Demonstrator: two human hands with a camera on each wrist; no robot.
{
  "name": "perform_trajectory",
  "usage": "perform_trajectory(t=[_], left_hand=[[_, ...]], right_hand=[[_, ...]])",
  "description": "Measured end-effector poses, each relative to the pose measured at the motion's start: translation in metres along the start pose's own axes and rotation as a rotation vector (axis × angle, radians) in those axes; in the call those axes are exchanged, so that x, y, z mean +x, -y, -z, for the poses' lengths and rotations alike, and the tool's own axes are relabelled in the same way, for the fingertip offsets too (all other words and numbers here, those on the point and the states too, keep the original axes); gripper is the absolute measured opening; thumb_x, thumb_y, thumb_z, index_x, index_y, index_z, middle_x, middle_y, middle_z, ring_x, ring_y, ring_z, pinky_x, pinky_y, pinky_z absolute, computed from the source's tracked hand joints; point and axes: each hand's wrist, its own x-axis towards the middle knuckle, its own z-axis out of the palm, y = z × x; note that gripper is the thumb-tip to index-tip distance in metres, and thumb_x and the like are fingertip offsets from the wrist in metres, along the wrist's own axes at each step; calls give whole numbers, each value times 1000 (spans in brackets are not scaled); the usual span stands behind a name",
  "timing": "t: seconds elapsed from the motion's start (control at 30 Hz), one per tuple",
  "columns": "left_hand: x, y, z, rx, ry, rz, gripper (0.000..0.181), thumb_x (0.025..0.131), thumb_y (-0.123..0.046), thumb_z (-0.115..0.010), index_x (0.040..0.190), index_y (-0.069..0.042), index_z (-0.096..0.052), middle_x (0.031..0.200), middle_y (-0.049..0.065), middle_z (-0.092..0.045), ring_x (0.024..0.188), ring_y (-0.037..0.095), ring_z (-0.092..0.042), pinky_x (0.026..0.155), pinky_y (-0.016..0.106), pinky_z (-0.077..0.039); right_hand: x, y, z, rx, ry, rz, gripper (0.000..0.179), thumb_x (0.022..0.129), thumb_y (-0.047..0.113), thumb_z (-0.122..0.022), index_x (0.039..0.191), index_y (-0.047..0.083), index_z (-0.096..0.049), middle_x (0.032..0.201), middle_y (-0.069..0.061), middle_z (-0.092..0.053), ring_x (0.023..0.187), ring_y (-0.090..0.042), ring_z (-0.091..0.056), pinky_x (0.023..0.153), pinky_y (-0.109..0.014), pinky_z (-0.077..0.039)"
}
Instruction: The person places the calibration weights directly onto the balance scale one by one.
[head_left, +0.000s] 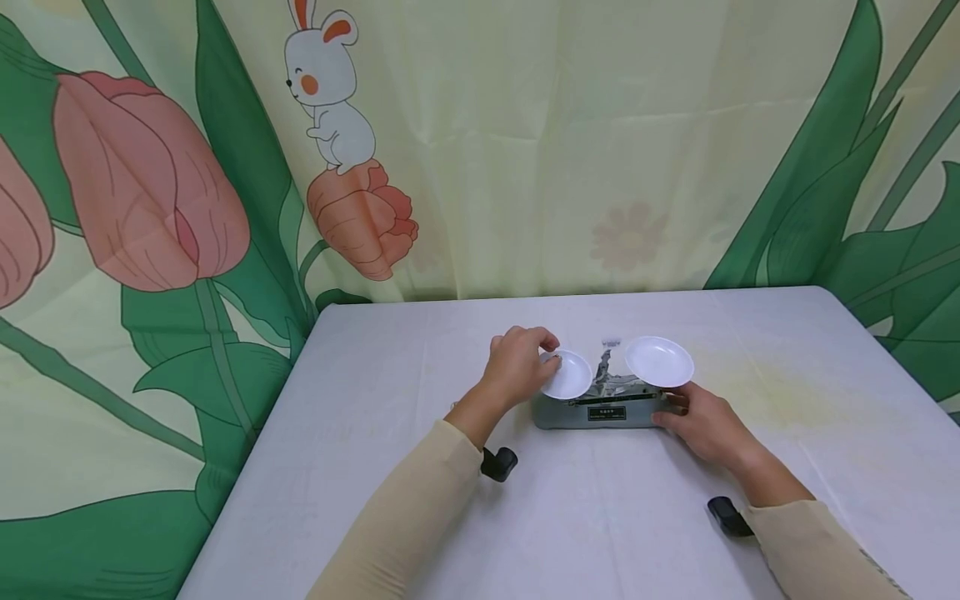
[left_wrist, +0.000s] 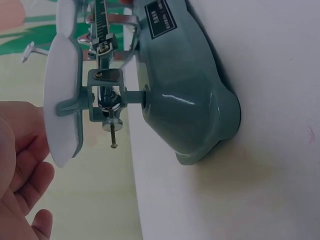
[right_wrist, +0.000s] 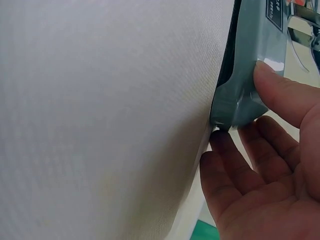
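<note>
A grey-green balance scale [head_left: 600,412] with two white pans stands on the white-covered table, its dark label facing me. At the rim of the smaller-looking left pan [head_left: 570,377], my left hand [head_left: 517,364] pinches the edge with thumb and index finger. The left wrist view shows that pan [left_wrist: 62,95] edge-on above its bracket, the other fingers loosely curled beside it. My right hand [head_left: 705,423] grips the right end of the base, below the right pan [head_left: 660,362]. In the right wrist view, the thumb presses the base [right_wrist: 250,85] while the fingers curl at its end.
The white tablecloth [head_left: 600,517] spreads around the scale, with a yellowish stain to the right. A curtain [head_left: 525,150] printed with tulips and a rabbit hangs behind the table. Black wrist cameras [head_left: 498,464] sit under both beige sleeves.
</note>
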Motion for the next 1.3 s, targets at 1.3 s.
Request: perform_trajectory(t=[1.3], left_hand=[[-36, 47, 9, -229, -68, 28, 29, 92, -19, -74, 118, -7, -68, 115, 5, -67, 111, 24, -57, 96, 43, -46]], right_hand=[[-1, -1, 0, -17, -19, 14, 67, 92, 18, -71, 145, -7, -38, 139, -36, -46, 124, -56, -46, 100, -68, -36]])
